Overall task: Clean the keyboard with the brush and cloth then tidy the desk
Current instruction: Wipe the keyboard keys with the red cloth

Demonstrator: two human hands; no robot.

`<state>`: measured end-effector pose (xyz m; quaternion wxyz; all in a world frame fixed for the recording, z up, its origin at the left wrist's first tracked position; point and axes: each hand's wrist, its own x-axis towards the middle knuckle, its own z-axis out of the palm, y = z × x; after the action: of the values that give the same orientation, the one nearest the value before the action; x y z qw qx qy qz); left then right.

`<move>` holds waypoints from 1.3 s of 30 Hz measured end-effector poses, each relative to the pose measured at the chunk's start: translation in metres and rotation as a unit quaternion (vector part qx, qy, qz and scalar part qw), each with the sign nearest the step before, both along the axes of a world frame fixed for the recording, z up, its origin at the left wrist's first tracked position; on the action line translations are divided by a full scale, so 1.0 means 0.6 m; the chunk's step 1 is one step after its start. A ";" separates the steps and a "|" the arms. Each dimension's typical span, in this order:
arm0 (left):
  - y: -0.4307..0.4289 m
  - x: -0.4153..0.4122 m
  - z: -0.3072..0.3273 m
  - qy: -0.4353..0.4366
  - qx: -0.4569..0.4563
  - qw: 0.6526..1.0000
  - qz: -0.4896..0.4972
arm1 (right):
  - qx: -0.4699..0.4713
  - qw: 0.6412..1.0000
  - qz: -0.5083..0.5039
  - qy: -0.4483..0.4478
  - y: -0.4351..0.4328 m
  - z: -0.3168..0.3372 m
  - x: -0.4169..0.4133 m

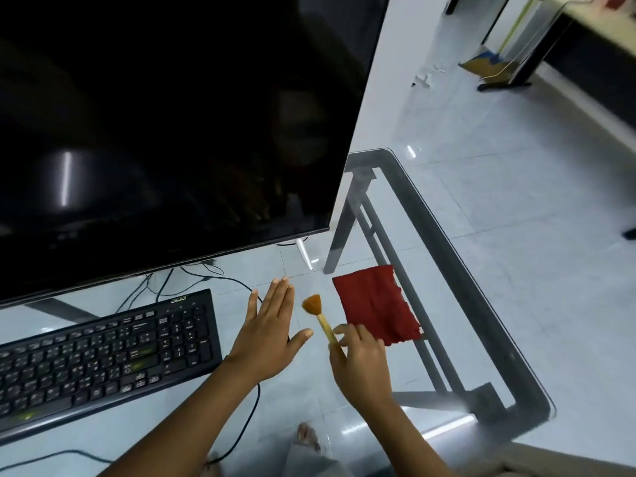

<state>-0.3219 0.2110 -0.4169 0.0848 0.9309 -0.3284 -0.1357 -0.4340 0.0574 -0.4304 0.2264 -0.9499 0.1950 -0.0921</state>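
A black keyboard point(103, 356) lies on the glass desk point(481, 339) at the lower left. My right hand point(361, 366) grips the pale handle of a small brush point(318, 313), whose orange bristles point up and away from me. My left hand point(268, 332) hovers flat, fingers spread, just right of the keyboard and left of the brush, holding nothing. A red cloth point(375, 304) lies spread on the glass right of the brush, its near corner beside my right fingers.
A large dark monitor point(165, 132) fills the upper left, above the keyboard. Black cables point(192, 277) run behind the keyboard, and one passes under my left forearm. The desk's right edge and rounded corner are near. Tiled floor and the metal frame show through the glass.
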 end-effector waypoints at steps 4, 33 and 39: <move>-0.011 -0.005 0.007 -0.003 -0.023 1.000 0.014 | -0.066 0.997 -0.026 -0.014 -0.072 0.016 0.051; 0.502 0.051 0.034 0.064 0.031 0.988 0.135 | -0.045 0.974 0.221 -0.029 0.400 0.033 0.164; 0.529 0.062 0.024 0.052 0.017 0.992 0.118 | -0.121 0.991 0.049 0.009 0.375 0.038 0.213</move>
<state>-0.2849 0.5287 -0.4026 0.1011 0.9561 -0.2091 -0.1786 -0.3061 0.2822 -0.4078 0.1126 -0.9794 0.1381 -0.0954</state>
